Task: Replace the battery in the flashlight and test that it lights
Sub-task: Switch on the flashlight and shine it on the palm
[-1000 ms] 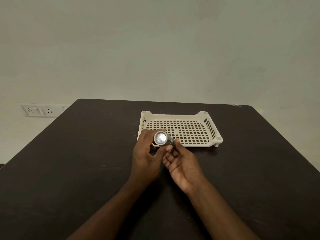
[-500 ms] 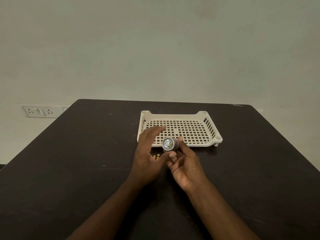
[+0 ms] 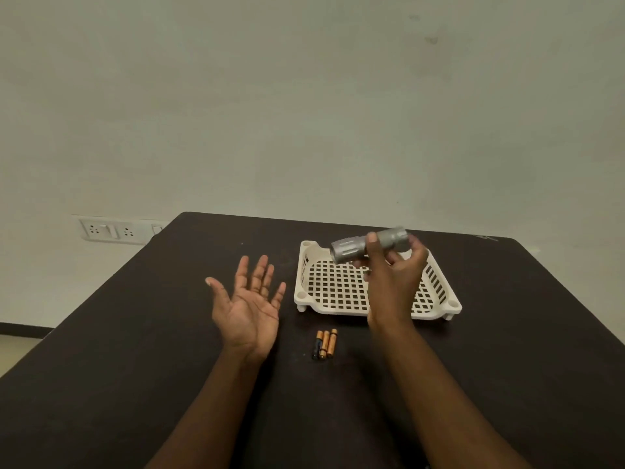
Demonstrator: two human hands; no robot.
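Three batteries (image 3: pixel 324 344) lie lengthwise on the surface (image 3: pixel 135 333) at frame centre, nearer my left hand (image 3: pixel 248 309), fingers spread; my right hand (image 3: pixel 394 275) grips the flashlight (image 3: pixel 368 244) crosswise.

There is only one view, taken from a camera on the person's head, so it looks forward and down along both forearms to the dark counter (image 3: pixel 135 350). The wide lens bends the counter's edges outward and takes in a great deal of plain wall (image 3: pixel 304 96) above it, with a socket plate (image 3: pixel 111 229) low on the left. The left hand (image 3: pixel 248 308) and right hand (image 3: pixel 394 279) sit near the middle of the frame, close to the camera, with the white perforated tray (image 3: pixel 338 289) just beyond them. The counter's far edge lies about halfway up the frame.
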